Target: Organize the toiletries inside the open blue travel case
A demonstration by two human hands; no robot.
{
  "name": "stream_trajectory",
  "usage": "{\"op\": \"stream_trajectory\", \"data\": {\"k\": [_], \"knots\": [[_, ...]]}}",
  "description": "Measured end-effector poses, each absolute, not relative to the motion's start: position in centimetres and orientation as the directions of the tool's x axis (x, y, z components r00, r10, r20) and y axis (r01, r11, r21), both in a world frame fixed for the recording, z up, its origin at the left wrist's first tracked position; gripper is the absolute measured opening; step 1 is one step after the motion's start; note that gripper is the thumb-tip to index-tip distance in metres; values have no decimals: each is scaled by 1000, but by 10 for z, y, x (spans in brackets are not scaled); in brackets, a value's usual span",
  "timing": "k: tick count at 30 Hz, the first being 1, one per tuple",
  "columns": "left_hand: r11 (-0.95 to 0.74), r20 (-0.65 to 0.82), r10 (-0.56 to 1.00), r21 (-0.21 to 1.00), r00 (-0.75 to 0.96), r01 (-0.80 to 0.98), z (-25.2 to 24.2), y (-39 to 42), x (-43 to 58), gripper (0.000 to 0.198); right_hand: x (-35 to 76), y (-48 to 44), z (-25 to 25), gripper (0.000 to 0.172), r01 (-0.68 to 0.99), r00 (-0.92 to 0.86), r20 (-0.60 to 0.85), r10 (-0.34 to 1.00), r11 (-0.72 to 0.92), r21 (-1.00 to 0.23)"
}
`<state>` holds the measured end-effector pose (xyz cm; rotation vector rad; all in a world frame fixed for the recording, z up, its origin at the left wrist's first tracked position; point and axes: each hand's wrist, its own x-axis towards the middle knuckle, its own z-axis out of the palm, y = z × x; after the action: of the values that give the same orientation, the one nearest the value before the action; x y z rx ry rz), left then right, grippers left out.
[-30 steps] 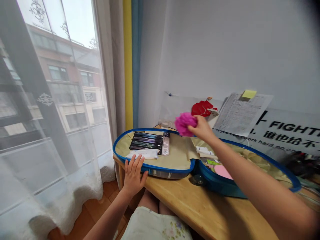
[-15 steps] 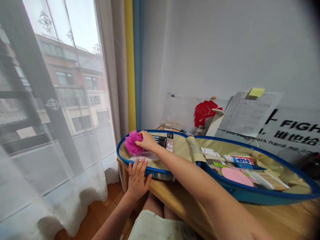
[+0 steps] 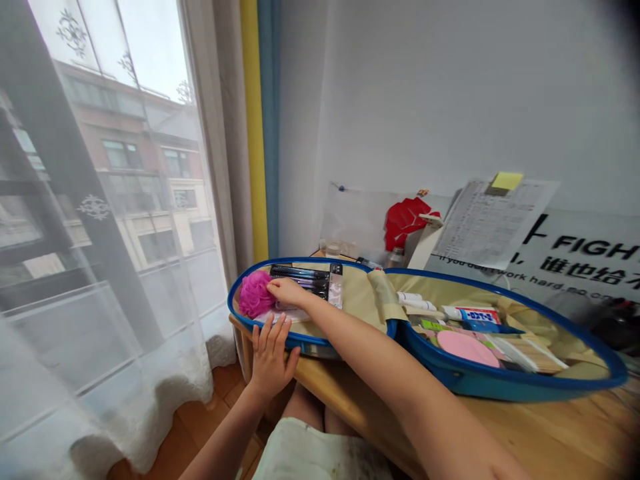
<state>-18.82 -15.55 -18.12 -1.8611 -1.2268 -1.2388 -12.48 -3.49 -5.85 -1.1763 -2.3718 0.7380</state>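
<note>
While my right arm reaches in from the lower right, my right hand (image 3: 287,291) lies over the pink mesh bath puff (image 3: 255,295), grip unclear, inside the open blue-rimmed case (image 3: 345,264); my left hand (image 3: 271,357), fingers spread wide, touches its near rim at lower centre.

A magenta mesh bath puff (image 3: 255,295) sits bunched and round in the beige-lined left half of an open blue-rimmed travel case (image 3: 300,340), close against the rim. The right hand (image 3: 287,291) lies palm-down over the lining, fingertips on the puff's side, not gripping. The left hand (image 3: 271,357), fingers spread, rests at the case's near rim, holding nothing.
</note>
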Motion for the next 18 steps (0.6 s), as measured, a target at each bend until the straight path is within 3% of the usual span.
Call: {"op": "stream_trajectory", "data": {"k": [6, 10, 15, 18], "knots": [[-413, 917, 374, 28, 141, 910, -180, -155, -189, 62, -83, -36, -26, 30, 593, -529, 188, 828, 519, -616], [-430, 919, 366, 27, 147, 903, -180, -156, -190, 63, 3, -32, 2, 31, 699, -406, 194, 893, 441, -564], [-421, 911, 389, 44, 137, 906, -180, -156, -190, 63, 146, -28, 16, 32, 938, -58, 155, 986, 107, -330], [-414, 915, 379, 32, 140, 910, -181, -155, -190, 62, 219, -34, 7, 24, 987, 81, 85, 993, -68, -147]]}}
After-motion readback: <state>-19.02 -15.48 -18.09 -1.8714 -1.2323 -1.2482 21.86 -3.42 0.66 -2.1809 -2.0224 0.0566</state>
